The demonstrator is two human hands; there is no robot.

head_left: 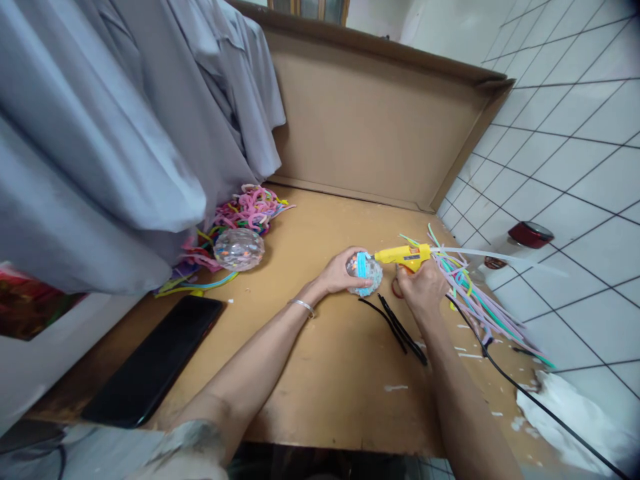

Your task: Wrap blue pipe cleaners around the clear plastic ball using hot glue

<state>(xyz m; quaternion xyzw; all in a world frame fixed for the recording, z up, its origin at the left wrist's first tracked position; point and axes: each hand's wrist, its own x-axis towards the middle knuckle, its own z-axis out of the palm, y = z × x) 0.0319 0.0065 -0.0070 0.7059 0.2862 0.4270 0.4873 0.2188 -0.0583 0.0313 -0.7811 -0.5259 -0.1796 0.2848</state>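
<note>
My left hand [341, 272] is wrapped round a small clear ball [369, 279] with blue and pale fuzzy strips on it, low over the table [320, 373]. A yellow glue gun [404, 255] is in my right hand [423, 285], its nozzle pointing left at the upper side of the ball. A clear glue stick sticks out of the gun's back. Just below the ball lie several black pipe cleaners [400, 330]. Scissors with a reddish handle [397, 288] show partly beside my right hand.
At the left are another clear ball [239, 249], tangled colourful pipe cleaners [250, 208] and a black phone [157, 360]. Pastel pipe cleaners [483, 303], a black cord [530, 395] and white tissue [570, 413] lie right. Cardboard [370, 120] stands behind; grey cloth [150, 120] hangs left.
</note>
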